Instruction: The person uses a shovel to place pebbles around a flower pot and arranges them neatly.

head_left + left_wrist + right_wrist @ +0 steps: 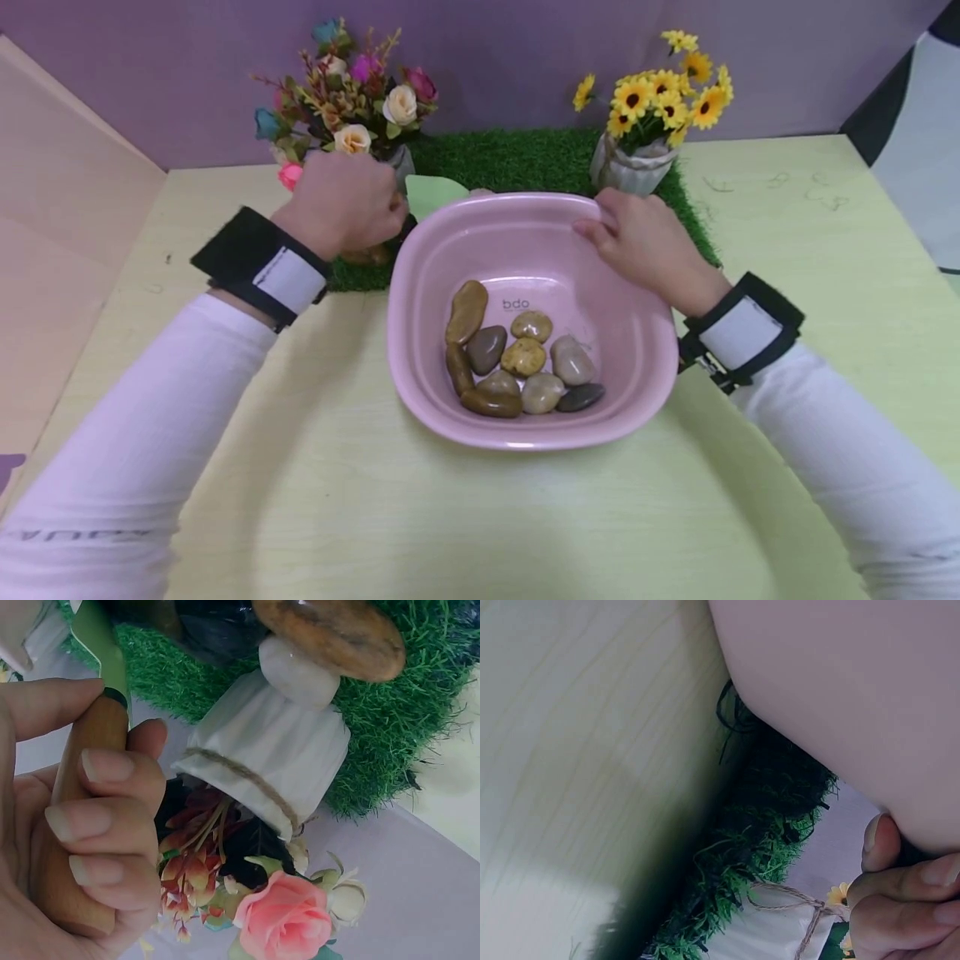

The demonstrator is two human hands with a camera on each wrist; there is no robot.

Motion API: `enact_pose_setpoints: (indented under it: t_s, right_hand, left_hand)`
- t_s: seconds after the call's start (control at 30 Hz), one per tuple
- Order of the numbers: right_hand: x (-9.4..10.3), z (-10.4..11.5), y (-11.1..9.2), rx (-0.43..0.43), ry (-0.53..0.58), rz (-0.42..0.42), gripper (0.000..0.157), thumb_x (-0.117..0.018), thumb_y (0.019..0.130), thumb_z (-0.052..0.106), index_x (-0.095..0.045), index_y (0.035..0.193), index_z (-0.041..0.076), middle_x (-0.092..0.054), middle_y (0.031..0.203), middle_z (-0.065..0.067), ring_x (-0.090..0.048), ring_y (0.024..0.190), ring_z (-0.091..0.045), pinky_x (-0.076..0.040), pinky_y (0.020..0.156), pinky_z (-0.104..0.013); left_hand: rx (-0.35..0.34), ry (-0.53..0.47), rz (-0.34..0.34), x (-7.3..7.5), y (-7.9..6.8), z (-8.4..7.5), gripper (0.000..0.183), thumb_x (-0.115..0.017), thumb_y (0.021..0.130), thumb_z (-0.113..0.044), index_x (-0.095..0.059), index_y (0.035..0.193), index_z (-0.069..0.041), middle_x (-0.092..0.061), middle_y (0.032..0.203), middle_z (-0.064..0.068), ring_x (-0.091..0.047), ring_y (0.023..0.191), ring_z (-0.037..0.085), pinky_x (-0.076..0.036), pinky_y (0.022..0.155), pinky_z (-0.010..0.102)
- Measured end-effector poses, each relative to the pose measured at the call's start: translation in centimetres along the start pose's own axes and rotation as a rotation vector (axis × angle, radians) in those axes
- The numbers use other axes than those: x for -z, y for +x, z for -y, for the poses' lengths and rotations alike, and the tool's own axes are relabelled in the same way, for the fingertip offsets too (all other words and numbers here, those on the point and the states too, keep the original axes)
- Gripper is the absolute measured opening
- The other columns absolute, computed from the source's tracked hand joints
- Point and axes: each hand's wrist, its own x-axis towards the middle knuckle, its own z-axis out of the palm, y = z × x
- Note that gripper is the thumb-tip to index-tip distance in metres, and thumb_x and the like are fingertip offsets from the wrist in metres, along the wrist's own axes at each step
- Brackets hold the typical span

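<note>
My left hand (341, 204) grips a small trowel by its wooden handle (86, 817), fingers curled round it. The trowel's light green blade (433, 193) shows just behind the far left rim of a pink plastic basin (525, 429). My right hand (648, 246) pinches the basin's far right rim, thumb inside and fingers outside. Several smooth brown, grey and tan stones (522, 357) lie on the basin floor, mostly toward the near side. In the right wrist view, the basin's outer wall (855, 690) tilts up off the table, its underside partly showing.
Behind the basin lies an artificial grass mat (510, 158). On it stand a pot of mixed flowers (367, 100) at left and a white pot of yellow flowers (633, 167) at right. Stones (337, 637) sit beside the left pot. A purple wall (510, 67) closes the back.
</note>
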Motion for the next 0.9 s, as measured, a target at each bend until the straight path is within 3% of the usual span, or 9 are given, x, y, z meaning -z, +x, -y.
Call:
enact_pose_setpoints:
  t_s: [0.17, 0.3, 0.6, 0.9]
  right_hand:
    - [-0.1, 0.0, -0.1, -0.005, -0.012, 0.002, 0.031, -0.056, 0.101, 0.03, -0.052, 0.084, 0.005, -0.051, 0.067, -0.009, -0.052, 0.055, -0.022, -0.042, 0.049, -0.031]
    - [0.0, 0.1, -0.1, -0.01, -0.018, 0.003, 0.03, -0.056, 0.101, 0.029, -0.052, 0.084, 0.005, -0.05, 0.067, -0.009, -0.051, 0.054, -0.022, -0.042, 0.049, -0.031]
    - [0.0, 0.2, -0.1, -0.022, -0.012, 0.012, 0.029, -0.055, 0.101, 0.029, -0.052, 0.085, 0.004, -0.05, 0.067, -0.01, -0.051, 0.055, -0.024, -0.042, 0.05, -0.032]
    - [0.0, 0.1, -0.1, -0.025, -0.017, 0.014, 0.03, -0.055, 0.101, 0.03, -0.052, 0.086, 0.004, -0.051, 0.068, -0.01, -0.052, 0.055, -0.024, -0.042, 0.05, -0.032]
  left_hand:
    - [0.024, 0.021, -0.067, 0.3, -0.2, 0.1, 0.047, -0.042, 0.096, -0.029, -0.04, 0.052, -0.014, -0.035, 0.049, -0.001, -0.048, 0.05, 0.022, -0.038, 0.046, 0.036]
    - [0.049, 0.009, -0.082, 1.0, -0.4, 0.2, 0.047, -0.039, 0.096, -0.03, -0.038, 0.052, -0.015, -0.031, 0.049, -0.002, -0.043, 0.047, 0.02, -0.033, 0.045, 0.035]
    - [0.067, -0.006, -0.183, 2.9, -0.8, 0.1, 0.044, -0.037, 0.097, -0.031, -0.039, 0.057, -0.013, -0.031, 0.05, -0.001, -0.041, 0.047, 0.021, -0.031, 0.042, 0.034]
    - [-0.013, 0.0, -0.288, 4.1, -1.7, -1.7, 0.045, -0.039, 0.099, -0.032, -0.039, 0.058, -0.013, -0.032, 0.05, 0.0, -0.044, 0.047, 0.022, -0.029, 0.041, 0.032]
